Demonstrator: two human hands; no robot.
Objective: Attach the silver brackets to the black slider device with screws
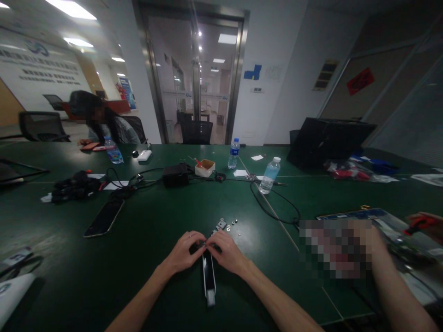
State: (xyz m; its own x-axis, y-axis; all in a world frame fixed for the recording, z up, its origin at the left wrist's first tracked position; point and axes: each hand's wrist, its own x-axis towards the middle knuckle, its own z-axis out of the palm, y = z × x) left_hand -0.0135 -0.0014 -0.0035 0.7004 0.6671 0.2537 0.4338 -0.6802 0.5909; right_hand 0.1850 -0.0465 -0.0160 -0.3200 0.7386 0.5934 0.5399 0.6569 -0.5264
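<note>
My left hand (pixel 185 251) and my right hand (pixel 226 251) meet at the far end of a long, narrow black and silver device (pixel 209 276) that lies on the green table (pixel 155 221). Both hands have their fingers curled and pinched onto the device's top end. What sits between the fingertips is too small to make out. Just beyond the hands lie a small metal bracket (pixel 220 225) and several tiny screws and nuts (pixel 233 223).
A dark phone (pixel 104 217) lies to the left. Black cables (pixel 277 205), a power brick (pixel 175 175), a small cardboard box (pixel 205 167) and water bottles (pixel 269 175) stand further back. Another person's arm (pixel 391 272) works at the right over a board. A seated person (pixel 100 122) is at the far left.
</note>
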